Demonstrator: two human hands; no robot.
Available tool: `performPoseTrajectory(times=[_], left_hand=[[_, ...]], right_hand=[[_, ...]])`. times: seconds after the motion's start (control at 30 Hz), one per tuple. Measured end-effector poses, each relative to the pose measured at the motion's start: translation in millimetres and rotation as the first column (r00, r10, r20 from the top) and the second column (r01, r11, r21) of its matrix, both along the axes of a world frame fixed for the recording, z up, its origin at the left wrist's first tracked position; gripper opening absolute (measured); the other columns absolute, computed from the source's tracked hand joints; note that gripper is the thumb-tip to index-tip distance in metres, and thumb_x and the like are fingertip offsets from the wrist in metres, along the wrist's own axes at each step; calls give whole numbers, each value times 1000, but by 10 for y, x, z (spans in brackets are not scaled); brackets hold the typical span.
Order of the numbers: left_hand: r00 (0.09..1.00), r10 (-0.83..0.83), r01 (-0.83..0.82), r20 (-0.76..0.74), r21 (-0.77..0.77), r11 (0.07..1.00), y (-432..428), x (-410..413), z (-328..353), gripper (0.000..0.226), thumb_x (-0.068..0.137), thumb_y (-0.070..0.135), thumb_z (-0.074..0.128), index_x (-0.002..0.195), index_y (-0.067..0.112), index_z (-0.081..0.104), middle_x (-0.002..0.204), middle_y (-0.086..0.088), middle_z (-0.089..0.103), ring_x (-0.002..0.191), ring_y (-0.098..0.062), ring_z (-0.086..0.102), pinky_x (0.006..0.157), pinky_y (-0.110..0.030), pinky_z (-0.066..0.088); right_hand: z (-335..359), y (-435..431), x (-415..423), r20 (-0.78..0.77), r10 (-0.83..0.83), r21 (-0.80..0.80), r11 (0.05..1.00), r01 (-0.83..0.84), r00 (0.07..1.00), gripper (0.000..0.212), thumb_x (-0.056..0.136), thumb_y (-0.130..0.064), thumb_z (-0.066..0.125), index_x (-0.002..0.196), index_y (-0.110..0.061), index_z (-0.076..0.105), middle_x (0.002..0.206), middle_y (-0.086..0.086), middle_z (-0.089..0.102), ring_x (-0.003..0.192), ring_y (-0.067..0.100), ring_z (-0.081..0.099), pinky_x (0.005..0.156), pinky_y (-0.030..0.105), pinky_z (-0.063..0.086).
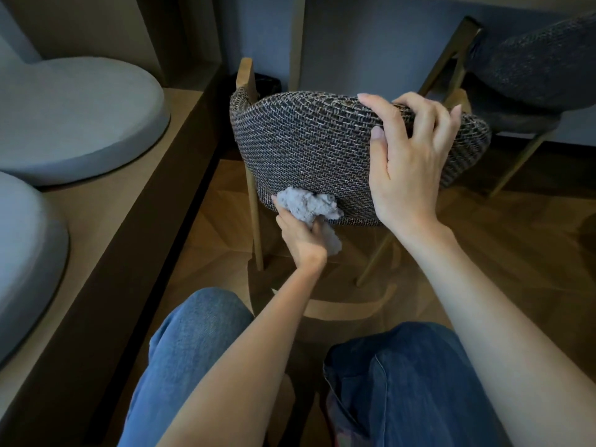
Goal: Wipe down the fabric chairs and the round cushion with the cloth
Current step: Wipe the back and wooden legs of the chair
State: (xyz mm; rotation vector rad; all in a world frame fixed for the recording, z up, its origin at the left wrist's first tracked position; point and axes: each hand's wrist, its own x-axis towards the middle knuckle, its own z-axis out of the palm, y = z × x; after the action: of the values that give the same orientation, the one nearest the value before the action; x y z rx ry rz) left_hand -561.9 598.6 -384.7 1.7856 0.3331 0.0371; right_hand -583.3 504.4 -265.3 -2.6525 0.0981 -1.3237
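We can't see the near chair's seat: its woven backrest (pixel 322 150) hides it, and only bits of the wood legs show below. A 2nd fabric chair (pixel 541 66) is cut off at the frame's top-right edge. The round cushion (pixel 80 117) lies by the front edge of a wooden ledge (pixel 180 124), partly cropped at left. The left hand (pixel 300 237) grips the bunched cloth (pixel 306 206), fingers mostly buried in it, against the backrest's lower-left corner. The right hand (pixel 409 156) curls over the top edge near the right end, w/ thumb on the near face.
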Motion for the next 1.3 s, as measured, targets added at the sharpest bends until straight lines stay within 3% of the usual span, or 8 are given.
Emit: performPoseTrajectory(times=[0.13, 0.23, 0.37, 0.43, 0.63, 0.8, 1.07, 1.3], left_hand=[[995, 59, -58, -74, 24, 998, 175, -7, 127, 100, 89, 15, 65, 152, 28, -11, 149, -11, 30, 129, -32, 43, 102, -42, 35], [996, 88, -87, -25, 44, 995, 321, -44, 185, 91, 90, 15, 61, 152, 35, -2, 136, -14, 38, 117, -32, 50, 93, -41, 39], [954, 74, -77, 290, -2, 997, 394, -147, 375, 69, 90, 17, 64, 147, 26, 27, 128, -6, 42, 96, 17, 40, 83, -7, 31], [886, 52, -55, 461, -6, 998, 335, -133, 542, 68, 89, 21, 66, 147, 25, 30, 123, -2, 42, 96, 23, 36, 85, 2, 28], [793, 127, -75, 596, -111, 991, 57, 9, 834, 70, 86, 17, 68, 140, 39, 30, 118, 23, 24, 112, 20, 26, 108, -25, 23], [806, 189, -132, 561, -141, 981, 3, 40, 783, 59, 86, 23, 68, 138, 23, 41, 119, -1, 36, 116, -16, 41, 103, -43, 38], [806, 64, -135, 588, 78, 988, 84, 172, 492, 39, 85, 24, 60, 115, 1, 49, 117, -17, 42, 106, -26, 47, 89, -38, 44], [983, -130, 114, 130, 122, 986, 132, 131, -168, 39, 93, 10, 57, 125, 0, 39, 123, -16, 37, 98, -16, 42, 87, -21, 37]], right_hand=[[1, 11, -1, 4, -1, 11, 1000, 1, 1000, 39, 98, -17, 42, 130, -31, 57, 125, 9, 54, 122, 22, 33, 117, 50, 10], [9, 12, -8, -4, -5, 12, 1000, 5, 1000, 39, 98, -18, 41, 131, -32, 57, 126, 9, 53, 123, 22, 33, 117, 50, 10], [26, 4, -29, -27, 1, 11, 1000, 0, 1000, 39, 99, -19, 41, 132, -32, 55, 128, 8, 52, 125, 23, 32, 118, 50, 9], [31, 3, -34, -33, 0, 12, 1000, 0, 999, 39, 99, -20, 41, 133, -33, 55, 127, 7, 52, 125, 23, 32, 118, 50, 9], [29, 5, -47, -37, 3, 8, 1000, -3, 999, 39, 99, -19, 40, 133, -32, 54, 127, 7, 51, 124, 23, 31, 117, 50, 9], [7, 20, -10, -5, -21, -1, 1000, 21, 1000, 39, 97, -17, 42, 132, -31, 55, 127, 8, 52, 124, 23, 31, 117, 50, 8], [-22, 90, 35, 44, -43, 39, 998, 41, 998, 41, 94, -14, 42, 128, -29, 59, 126, 10, 53, 125, 24, 33, 117, 52, 8], [-49, 109, 51, 57, -46, 57, 997, 43, 997, 41, 94, -14, 42, 127, -28, 60, 126, 11, 53, 126, 27, 36, 117, 52, 9]])
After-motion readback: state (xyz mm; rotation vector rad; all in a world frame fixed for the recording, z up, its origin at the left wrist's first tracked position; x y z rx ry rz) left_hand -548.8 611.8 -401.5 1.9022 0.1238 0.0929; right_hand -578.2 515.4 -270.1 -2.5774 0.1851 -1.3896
